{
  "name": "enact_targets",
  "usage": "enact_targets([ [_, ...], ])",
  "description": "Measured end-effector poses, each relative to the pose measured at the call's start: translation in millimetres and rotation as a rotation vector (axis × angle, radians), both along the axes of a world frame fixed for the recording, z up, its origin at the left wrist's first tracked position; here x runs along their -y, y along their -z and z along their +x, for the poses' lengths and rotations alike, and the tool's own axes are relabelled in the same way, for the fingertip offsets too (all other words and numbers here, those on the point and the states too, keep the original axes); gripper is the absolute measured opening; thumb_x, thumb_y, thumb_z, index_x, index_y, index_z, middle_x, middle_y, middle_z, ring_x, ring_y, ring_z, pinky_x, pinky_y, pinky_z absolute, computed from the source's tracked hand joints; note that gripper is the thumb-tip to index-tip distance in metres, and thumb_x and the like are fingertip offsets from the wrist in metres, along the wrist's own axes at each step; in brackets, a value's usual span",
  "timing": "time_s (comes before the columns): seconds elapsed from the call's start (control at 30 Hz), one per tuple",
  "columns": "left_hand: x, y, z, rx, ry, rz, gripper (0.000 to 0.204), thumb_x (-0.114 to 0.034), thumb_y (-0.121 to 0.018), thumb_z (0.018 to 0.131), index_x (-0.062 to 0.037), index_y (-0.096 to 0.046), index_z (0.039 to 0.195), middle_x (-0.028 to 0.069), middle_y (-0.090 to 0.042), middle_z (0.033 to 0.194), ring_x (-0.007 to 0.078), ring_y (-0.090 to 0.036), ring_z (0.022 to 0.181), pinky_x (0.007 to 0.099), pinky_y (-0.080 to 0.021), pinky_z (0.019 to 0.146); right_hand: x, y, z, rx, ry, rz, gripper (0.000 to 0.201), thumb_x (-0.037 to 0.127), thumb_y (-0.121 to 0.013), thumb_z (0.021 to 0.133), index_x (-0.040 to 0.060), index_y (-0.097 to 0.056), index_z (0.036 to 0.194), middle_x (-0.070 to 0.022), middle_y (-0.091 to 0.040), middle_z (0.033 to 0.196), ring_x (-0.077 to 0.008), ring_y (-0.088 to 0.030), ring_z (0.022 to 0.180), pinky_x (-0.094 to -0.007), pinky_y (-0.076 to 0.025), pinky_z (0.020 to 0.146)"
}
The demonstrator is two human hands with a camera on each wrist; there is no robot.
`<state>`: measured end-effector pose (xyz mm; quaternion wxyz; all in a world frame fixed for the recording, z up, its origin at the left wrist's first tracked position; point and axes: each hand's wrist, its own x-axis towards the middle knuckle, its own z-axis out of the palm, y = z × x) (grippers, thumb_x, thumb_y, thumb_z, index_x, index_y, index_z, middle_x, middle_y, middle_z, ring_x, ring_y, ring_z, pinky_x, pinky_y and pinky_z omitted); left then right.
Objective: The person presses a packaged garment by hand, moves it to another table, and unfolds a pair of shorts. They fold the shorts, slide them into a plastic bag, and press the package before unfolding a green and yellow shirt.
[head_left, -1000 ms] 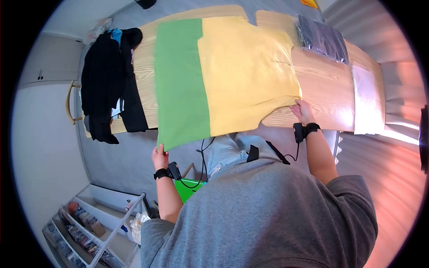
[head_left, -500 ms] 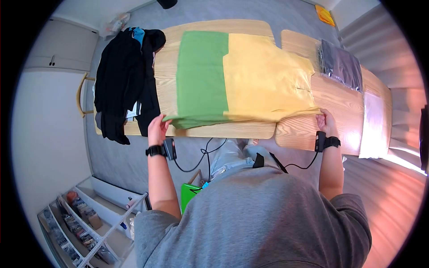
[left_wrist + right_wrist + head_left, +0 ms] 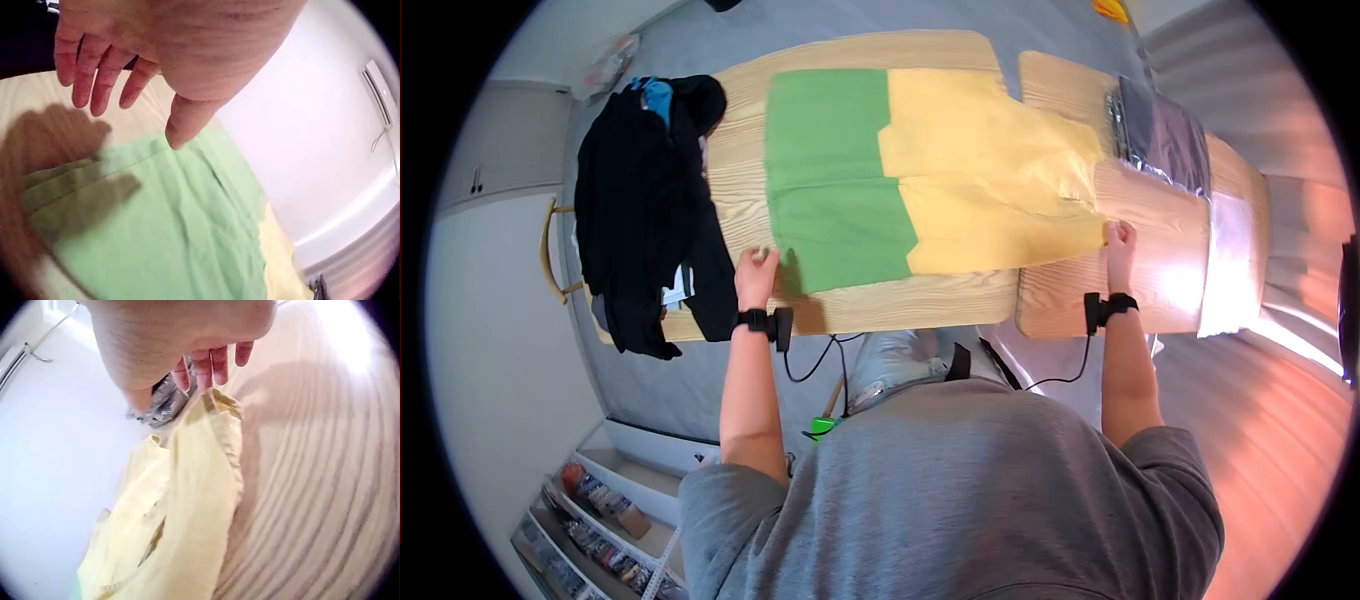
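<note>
A green and yellow sleeveless garment [image 3: 980, 225] lies spread on the wooden table [image 3: 910, 312], its green hem end to the left. A crease runs along its length. Just off the near green corner is my left hand [image 3: 757, 278], palm down with fingers apart. In the left wrist view that hand casts a shadow over the green cloth [image 3: 156, 231] and holds nothing. My right hand [image 3: 1120, 250] is at the near yellow shoulder corner. The right wrist view shows its fingers extended, fingertips right at the raised tip of the yellow cloth [image 3: 194, 487], not gripping it.
Black clothes [image 3: 640, 200] lie in a heap on the table's left end. A dark garment in clear plastic [image 3: 1165, 140] and a pale plastic packet [image 3: 1228, 265] are at the right. A gap separates the two tabletops. Wire shelving [image 3: 615, 520] stands at lower left.
Earlier both hands held the garment's near edge raised toward the body. They lowered it onto the table and let go; it now lies flat, and the left hand is empty beside it.
</note>
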<state>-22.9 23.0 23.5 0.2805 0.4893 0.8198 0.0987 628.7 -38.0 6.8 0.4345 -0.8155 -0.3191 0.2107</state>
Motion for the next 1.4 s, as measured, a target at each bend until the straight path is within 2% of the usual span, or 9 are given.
enact_targets([
  [0.17,36.4,0.9,22.6,-0.019,0.018,-0.142,0.061,-0.047,-0.073,0.072,0.0041,-0.056,0.101,0.0179,-0.065,0.095,0.0286,-0.063,0.087,0.0353,-0.049,0.077,16.1,13.2,-8.4,0.141,0.092,-0.297,0.041,0.035,-0.066,0.082,-0.0002,-0.058,0.101,-0.0073,-0.059,0.078,-0.0167,-0.055,0.070,-0.0322,-0.043,0.062],
  [0.33,44.0,40.9,5.5,0.017,0.171,-0.175,0.044,-0.035,-0.071,0.073,0.0068,-0.060,0.084,0.0212,-0.063,0.077,0.0337,-0.062,0.073,0.0412,-0.047,0.067,26.1,-11.5,-24.8,0.264,0.037,-0.426,0.043,0.040,-0.060,0.082,-0.0027,-0.059,0.085,-0.0205,-0.058,0.068,-0.0363,-0.057,0.068,-0.0418,-0.045,0.064],
  [0.43,50.7,33.3,-4.5,0.154,0.169,-0.197,0.042,-0.033,-0.068,0.074,0.0075,-0.061,0.078,0.0221,-0.062,0.071,0.0340,-0.061,0.069,0.0424,-0.045,0.063,41.1,-15.1,-19.7,0.406,0.086,-0.534,0.044,0.041,-0.057,0.081,-0.0028,-0.059,0.085,-0.0217,-0.061,0.073,-0.0373,-0.060,0.075,-0.0431,-0.046,0.068],
  [0.63,67.2,12.5,-24.9,-0.003,0.203,-0.146,0.052,-0.040,-0.074,0.071,0.0002,-0.061,0.100,0.0161,-0.065,0.093,0.0293,-0.063,0.083,0.0386,-0.049,0.073,56.0,-22.3,-24.5,0.305,0.017,-0.723,0.043,0.041,-0.057,0.078,0.0018,-0.060,0.096,-0.0194,-0.065,0.088,-0.0334,-0.062,0.086,-0.0440,-0.047,0.071],
  [0.7,48.3,-8.7,-47.2,-0.025,0.061,-0.010,0.046,-0.038,-0.073,0.074,-0.0022,-0.061,0.100,0.0126,-0.065,0.084,0.0260,-0.063,0.079,0.0374,-0.049,0.070,42.7,-42.0,-8.3,0.366,0.033,-0.514,0.040,0.036,-0.065,0.076,-0.0004,-0.061,0.093,-0.0141,-0.063,0.081,-0.0242,-0.061,0.076,-0.0375,-0.048,0.070],
  [0.83,-20.8,-104.9,-59.2,-0.026,0.194,0.209,0.022,-0.018,-0.066,0.083,-0.0020,-0.060,0.097,0.0088,-0.062,0.077,0.0160,-0.059,0.070,0.0289,-0.047,0.064,-25.1,-145.4,-26.0,0.407,-0.293,-0.244,0.030,0.024,-0.066,0.077,0.0010,-0.061,0.096,-0.0146,-0.065,0.091,-0.0278,-0.062,0.087,-0.0335,-0.047,0.078],
  [0.93,-85.5,-121.4,-49.9,0.048,0.304,0.379,0.017,-0.011,-0.062,0.084,0.0004,-0.059,0.097,0.0093,-0.064,0.080,0.0156,-0.060,0.070,0.0279,-0.048,0.064,-91.7,-176.4,-66.4,0.373,-0.492,-0.077,0.027,0.021,-0.065,0.077,0.0015,-0.062,0.096,-0.0144,-0.065,0.096,-0.0281,-0.062,0.091,-0.0346,-0.047,0.080],
  [1.17,-224.8,-38.4,11.8,-0.116,0.692,0.493,0.035,-0.007,-0.060,0.078,-0.0034,-0.055,0.113,0.0198,-0.059,0.105,0.0375,-0.054,0.100,0.0429,-0.043,0.088,-218.5,-87.8,-150.9,0.297,-0.680,-0.230,0.036,0.018,-0.067,0.075,0.0037,-0.060,0.107,-0.0160,-0.064,0.102,-0.0299,-0.060,0.098,-0.0371,-0.047,0.085],
  [1.4,-284.2,20.4,55.4,-0.198,0.688,0.710,0.036,-0.001,-0.059,0.075,-0.0082,-0.057,0.110,0.0130,-0.059,0.104,0.0333,-0.052,0.102,0.0430,-0.044,0.086,-256.0,0.1,-173.3,0.527,-0.653,-0.095,0.041,0.015,-0.070,0.072,0.0061,-0.058,0.110,-0.0139,-0.060,0.111,-0.0311,-0.054,0.105,-0.0391,-0.044,0.089],
])
